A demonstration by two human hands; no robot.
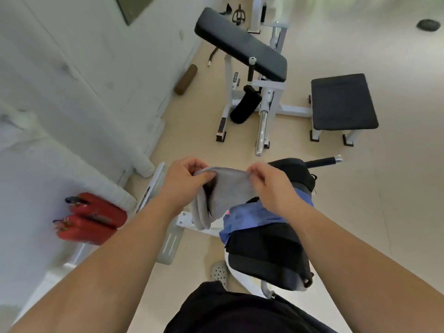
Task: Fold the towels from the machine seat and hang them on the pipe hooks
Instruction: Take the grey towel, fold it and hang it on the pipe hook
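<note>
Grey towel (225, 188) hangs just above the near seat (266, 255), my left hand (185, 179) and right hand (269, 183) each pinching its top edge with curled fingers. Blue towel (254, 215) lies on the seat. A thin pinch could slip and drop it on the floor (360, 188).

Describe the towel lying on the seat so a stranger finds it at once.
Start at the black padded machine seat just before the person. Across its far end lies the blue towel, crumpled. The grey towel held up above it is paler and hangs folded.

one wide-angle head-worn view, steeply down and forward, close above the forearms (134, 231)
</note>
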